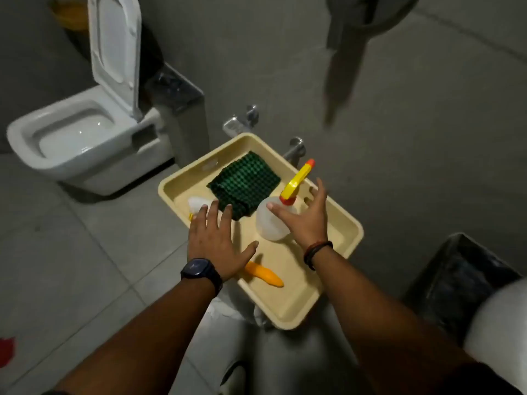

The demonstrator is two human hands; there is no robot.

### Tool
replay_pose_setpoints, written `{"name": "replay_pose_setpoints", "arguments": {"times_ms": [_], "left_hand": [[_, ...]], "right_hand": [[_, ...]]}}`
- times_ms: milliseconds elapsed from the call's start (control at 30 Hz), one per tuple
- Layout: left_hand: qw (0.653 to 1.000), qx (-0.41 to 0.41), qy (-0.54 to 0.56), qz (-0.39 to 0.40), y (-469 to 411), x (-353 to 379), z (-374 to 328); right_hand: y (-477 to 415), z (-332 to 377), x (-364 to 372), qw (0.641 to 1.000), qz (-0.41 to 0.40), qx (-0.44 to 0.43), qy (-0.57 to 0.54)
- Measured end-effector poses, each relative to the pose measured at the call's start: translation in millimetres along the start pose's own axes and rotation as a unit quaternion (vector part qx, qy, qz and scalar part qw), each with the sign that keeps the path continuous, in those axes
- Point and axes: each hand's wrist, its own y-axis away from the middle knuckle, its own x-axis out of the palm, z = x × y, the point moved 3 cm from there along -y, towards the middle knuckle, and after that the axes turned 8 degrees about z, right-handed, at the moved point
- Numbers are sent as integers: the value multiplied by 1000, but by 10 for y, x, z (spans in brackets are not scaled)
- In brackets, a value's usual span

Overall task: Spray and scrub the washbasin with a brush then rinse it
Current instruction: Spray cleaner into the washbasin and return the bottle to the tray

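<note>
A cream plastic tray (299, 306) sits below me. In it stand a translucent spray bottle (271, 223) with a yellow and red trigger head, a folded green checked cloth (245, 186), and a brush with an orange handle (265, 276) and a white head (198, 203). My left hand (216, 238) hovers flat and open over the brush, hiding its middle. My right hand (305, 215) is spread open beside the spray bottle, fingers near it but not closed on it. The washbasin shows only as a white curved edge (496, 323) at the right.
A white toilet (85, 138) with its lid raised stands at the left on grey floor tiles. Chrome wall taps (242, 121) sit behind the tray. A dark bin (462, 277) stands at the right. A grey cloth (348, 52) hangs on the wall above.
</note>
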Motion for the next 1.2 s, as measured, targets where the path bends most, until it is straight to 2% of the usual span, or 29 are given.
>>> {"name": "replay_pose_setpoints", "arguments": {"times_ms": [200,367,533,700,833,967,1067,1200], "left_hand": [[1000,5,-25,-8,-48,209,181],[999,16,-37,-5,-80,162,142],[996,92,-4,-8,-68,-64,-212],[968,249,29,-17,156,-343,-959],[931,364,0,2,594,-446,-1702],[896,445,7,13,1198,-454,-2484],[874,484,29,31,1709,-343,-2989],[867,494,-36,55,2301,-50,-3516]], "right_hand": [[-346,48,215,996,-50,-50,62],[-445,51,269,998,-47,-35,-28],[-366,255,43,992,-77,-96,-41],[-63,841,-772,972,-137,-168,-85],[519,1399,-1652,962,-166,-212,-51],[1379,1575,-2488,964,-159,-184,-106],[2147,1501,-3005,969,-163,-154,-108],[3124,1193,-3631,973,-190,-109,-77]]}}
